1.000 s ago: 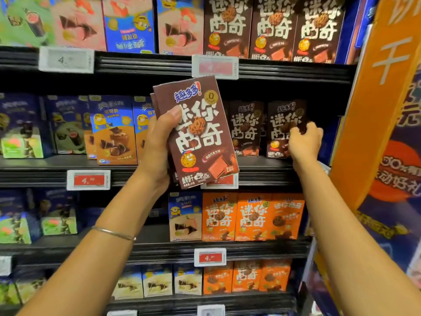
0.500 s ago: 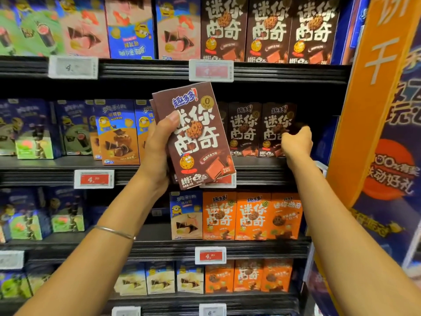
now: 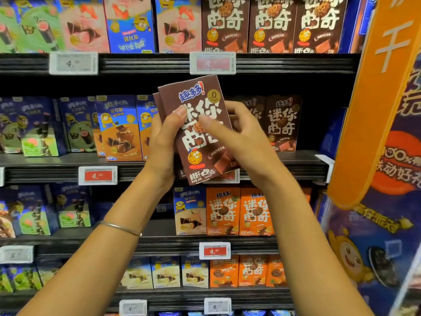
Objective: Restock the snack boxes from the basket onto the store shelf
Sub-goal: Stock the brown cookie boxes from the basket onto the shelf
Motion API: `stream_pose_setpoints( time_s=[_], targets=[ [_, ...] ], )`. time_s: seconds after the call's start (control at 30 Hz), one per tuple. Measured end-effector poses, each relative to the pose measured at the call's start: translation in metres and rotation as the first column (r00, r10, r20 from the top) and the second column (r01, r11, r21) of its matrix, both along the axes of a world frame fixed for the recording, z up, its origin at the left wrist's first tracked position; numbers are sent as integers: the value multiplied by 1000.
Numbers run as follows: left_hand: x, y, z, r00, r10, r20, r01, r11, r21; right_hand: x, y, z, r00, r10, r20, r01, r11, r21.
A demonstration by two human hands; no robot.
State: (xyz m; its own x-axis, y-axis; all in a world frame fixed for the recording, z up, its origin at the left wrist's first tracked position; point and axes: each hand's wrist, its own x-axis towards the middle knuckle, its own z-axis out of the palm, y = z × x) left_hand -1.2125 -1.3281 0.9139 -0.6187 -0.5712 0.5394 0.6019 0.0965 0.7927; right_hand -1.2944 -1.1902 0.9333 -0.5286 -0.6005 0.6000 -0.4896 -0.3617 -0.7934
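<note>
I hold a small stack of brown cookie snack boxes upright in front of the second shelf. My left hand grips the stack from its left side, thumb across the front box. My right hand has its thumb on the front box's face and its fingers behind the box's right edge, pinching it. Matching brown boxes stand on that shelf at the right, partly hidden behind my right hand. The basket is out of view.
Blue boxes fill the same shelf to the left. Orange boxes stand on the shelf below, more brown ones above. Price tags line the shelf edges. An orange and blue display panel juts out at the right.
My right hand left the brown boxes at the shelf's right end and came left to the front box of the stack. My left hand kept the stack nearly still.
</note>
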Motion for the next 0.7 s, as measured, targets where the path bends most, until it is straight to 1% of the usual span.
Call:
stream_pose_setpoints(
  time_s=[0.07,0.1,0.2,0.3,0.37,0.43,0.5,0.6,0.63,0.7],
  targets=[
    [0,-1,0,999,16,32,-16,1000,22,4,-6,-5,997,-73,-19,73,997,-33],
    [0,0,1,998,37,59,-39,999,31,4,-8,-7,997,-82,-3,82,995,-51],
    [-1,2,1,988,116,102,-120,992,33,4,-12,-10,996,-39,76,47,993,-109],
    [-4,-6,-3,974,214,71,-218,974,59,1,-13,-14,992,23,128,-3,988,-154],
    [-4,-12,-5,963,257,78,-262,963,69,-7,-9,-15,984,60,167,-32,985,-168],
    [1,-19,-6,956,282,76,-288,954,78,-21,-4,-17,976,52,210,-13,983,-183],
    [8,-26,-5,955,293,53,-298,949,105,-39,-1,-21,973,-48,225,92,978,-187],
    [16,-32,-3,948,313,52,-317,937,150,-69,-6,-30,948,-262,182,287,950,-124],
    [18,-34,-3,946,320,55,-324,933,157,-76,-9,-32,939,-302,166,321,942,-102],
    [20,-35,-2,945,323,57,-327,932,155,-88,-17,-33,934,-319,163,335,939,-84]
  ],
)
